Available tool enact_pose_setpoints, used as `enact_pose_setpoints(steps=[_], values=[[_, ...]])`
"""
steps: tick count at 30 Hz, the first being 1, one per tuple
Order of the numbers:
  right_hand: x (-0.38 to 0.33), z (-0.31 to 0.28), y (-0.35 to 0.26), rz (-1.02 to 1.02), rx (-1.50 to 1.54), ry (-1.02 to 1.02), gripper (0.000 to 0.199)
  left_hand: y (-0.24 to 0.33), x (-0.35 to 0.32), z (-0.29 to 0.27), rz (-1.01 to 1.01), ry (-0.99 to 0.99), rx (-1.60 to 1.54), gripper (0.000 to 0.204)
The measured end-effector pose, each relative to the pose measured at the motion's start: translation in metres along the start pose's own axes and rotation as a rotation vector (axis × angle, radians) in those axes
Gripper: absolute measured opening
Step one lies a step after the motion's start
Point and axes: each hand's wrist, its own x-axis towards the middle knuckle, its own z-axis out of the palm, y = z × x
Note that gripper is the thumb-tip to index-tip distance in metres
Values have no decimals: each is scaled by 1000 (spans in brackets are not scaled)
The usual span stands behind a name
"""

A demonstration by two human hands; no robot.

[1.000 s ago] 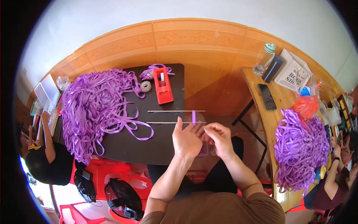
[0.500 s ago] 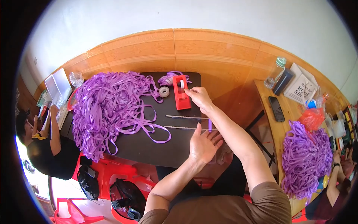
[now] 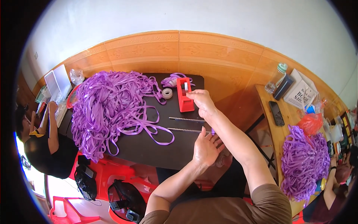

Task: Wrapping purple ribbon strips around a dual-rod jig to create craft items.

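Note:
My right hand [image 3: 201, 102] reaches to the red tape dispenser [image 3: 185, 104], its fingertips pinched together over the right side, just below the white tape roll inside. What lies in the pinch is too small to make out. My left hand [image 3: 207, 150] is palm up with its fingers spread, holding nothing that shows. It is just below the right ends of two thin parallel rods [image 3: 182, 130] on the dark table [image 3: 149, 151]. A bit of purple ribbon [image 3: 213, 131] shows at those ends, partly behind my right forearm.
A big heap of purple ribbon [image 3: 108, 108] covers the table's left side. A loose tape roll [image 3: 167, 93] and a small ribbon bundle [image 3: 170, 80] are near the dispenser. The wooden table [image 3: 266, 102] at right bears a phone [image 3: 276, 113] and another ribbon heap [image 3: 304, 162]. People sit on both sides.
The view has shifted slightly, so the table and dispenser appear a little further right and lower. Both hands keep nearly the same poses, the right still at the dispenser.

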Motion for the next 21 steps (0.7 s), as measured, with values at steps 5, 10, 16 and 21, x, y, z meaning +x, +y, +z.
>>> enact_pose_setpoints(steps=[5,10,16,21], values=[[-22,0,18,-24,-233,117,7,0,-4,7,17,16,21,71],[-25,-8,33,-24,-492,128,11,-1,-4,2,48,-23,1,67],[-7,-30,57,-230,-724,184,10,-2,-1,-1,18,8,-18,67],[5,-59,70,-303,-836,145,8,-6,2,-2,-5,1,-6,76]])
